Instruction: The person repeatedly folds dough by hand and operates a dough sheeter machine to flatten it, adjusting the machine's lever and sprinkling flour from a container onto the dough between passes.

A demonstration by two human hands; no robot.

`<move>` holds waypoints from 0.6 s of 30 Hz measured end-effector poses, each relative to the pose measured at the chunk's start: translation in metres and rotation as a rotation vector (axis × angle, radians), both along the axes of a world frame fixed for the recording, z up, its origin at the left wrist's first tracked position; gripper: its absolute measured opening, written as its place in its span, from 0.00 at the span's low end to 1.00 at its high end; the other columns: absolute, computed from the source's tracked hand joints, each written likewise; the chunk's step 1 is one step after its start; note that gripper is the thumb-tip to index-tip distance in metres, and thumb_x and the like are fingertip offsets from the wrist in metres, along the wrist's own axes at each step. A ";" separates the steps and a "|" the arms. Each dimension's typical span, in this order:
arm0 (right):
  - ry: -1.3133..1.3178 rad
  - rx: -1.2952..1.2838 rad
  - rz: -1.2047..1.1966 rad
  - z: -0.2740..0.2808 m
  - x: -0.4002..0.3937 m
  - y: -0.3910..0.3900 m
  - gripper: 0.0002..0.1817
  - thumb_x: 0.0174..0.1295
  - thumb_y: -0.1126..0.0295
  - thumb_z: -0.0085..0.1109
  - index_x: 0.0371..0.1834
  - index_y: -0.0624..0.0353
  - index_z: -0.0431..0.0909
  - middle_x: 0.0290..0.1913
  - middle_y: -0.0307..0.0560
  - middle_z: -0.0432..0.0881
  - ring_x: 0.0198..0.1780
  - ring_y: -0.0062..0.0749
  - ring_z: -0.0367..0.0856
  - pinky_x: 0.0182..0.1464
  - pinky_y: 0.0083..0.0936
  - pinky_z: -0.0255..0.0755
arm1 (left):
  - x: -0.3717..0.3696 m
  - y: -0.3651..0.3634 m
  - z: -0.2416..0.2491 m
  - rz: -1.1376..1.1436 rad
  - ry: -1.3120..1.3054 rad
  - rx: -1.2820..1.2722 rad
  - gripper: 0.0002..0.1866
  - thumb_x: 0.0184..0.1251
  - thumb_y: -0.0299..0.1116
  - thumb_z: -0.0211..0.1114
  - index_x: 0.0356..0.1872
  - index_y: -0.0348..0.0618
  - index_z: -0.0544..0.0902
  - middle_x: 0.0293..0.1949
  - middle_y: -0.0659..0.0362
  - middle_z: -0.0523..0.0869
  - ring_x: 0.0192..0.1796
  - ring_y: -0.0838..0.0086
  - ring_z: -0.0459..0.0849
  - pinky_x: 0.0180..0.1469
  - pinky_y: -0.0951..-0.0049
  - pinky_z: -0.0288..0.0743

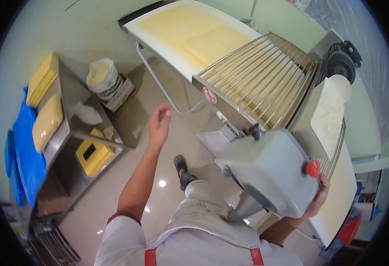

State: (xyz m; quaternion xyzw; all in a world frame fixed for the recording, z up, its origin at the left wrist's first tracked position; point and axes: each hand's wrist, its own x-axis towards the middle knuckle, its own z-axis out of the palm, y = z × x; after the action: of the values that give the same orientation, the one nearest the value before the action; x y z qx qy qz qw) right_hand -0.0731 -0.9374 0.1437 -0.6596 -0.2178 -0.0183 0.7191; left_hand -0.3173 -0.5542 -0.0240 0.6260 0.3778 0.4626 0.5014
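My left hand [160, 122] hangs in the air over the floor, left of the machine, with its fingers bent together; whether anything is between them is too small to tell. My right hand [319, 198] rests against the right side of the grey machine housing [265, 166], just below a red knob [312, 168]; its fingers are partly hidden. Metal guard bars [265, 73] cover yellow dough on the machine's belt. A wide dough sheet [181, 22] lies on the white belt at the upper left. A white flour tray [327, 115] sits behind the housing.
At the left stands a metal shelf [66, 128] with yellow slabs [43, 80] and a blue plastic sheet [26, 150]. A white sack [103, 80] is in a box by the wall. A bent support leg [159, 84] reaches down under the belt.
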 end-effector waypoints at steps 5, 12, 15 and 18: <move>-0.022 0.018 -0.068 -0.011 0.004 -0.010 0.24 0.70 0.54 0.38 0.52 0.66 0.71 0.49 0.52 0.73 0.52 0.38 0.74 0.57 0.34 0.69 | 0.113 0.160 0.004 -0.142 0.066 0.060 0.19 0.70 0.34 0.60 0.58 0.37 0.76 0.54 0.49 0.82 0.56 0.66 0.81 0.60 0.69 0.72; -0.061 -0.225 -0.158 -0.019 0.022 -0.040 0.27 0.67 0.48 0.42 0.51 0.63 0.71 0.44 0.48 0.73 0.45 0.30 0.72 0.50 0.27 0.67 | 0.209 0.192 0.033 -0.443 0.625 0.154 0.20 0.68 0.32 0.59 0.60 0.40 0.77 0.51 0.50 0.85 0.50 0.65 0.84 0.56 0.70 0.76; -0.060 -0.256 -0.215 -0.015 0.017 -0.034 0.28 0.67 0.45 0.43 0.50 0.62 0.72 0.41 0.46 0.74 0.43 0.29 0.72 0.50 0.28 0.68 | 0.209 0.201 -0.002 -0.802 0.260 0.055 0.20 0.69 0.30 0.58 0.62 0.42 0.76 0.50 0.50 0.86 0.48 0.68 0.85 0.55 0.72 0.76; -0.039 -0.231 -0.232 -0.018 0.020 -0.035 0.29 0.67 0.43 0.41 0.49 0.62 0.73 0.41 0.46 0.74 0.43 0.30 0.73 0.50 0.29 0.70 | 0.181 0.202 0.010 -0.890 0.366 -0.022 0.20 0.70 0.28 0.56 0.62 0.39 0.75 0.52 0.51 0.85 0.50 0.71 0.84 0.56 0.73 0.74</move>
State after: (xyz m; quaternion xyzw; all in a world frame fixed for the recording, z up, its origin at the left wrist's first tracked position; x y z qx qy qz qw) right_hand -0.0534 -0.9724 0.1262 -0.7580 -0.1548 -0.0889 0.6273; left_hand -0.1358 -0.3521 -0.0141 0.7926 0.1602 0.0813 0.5827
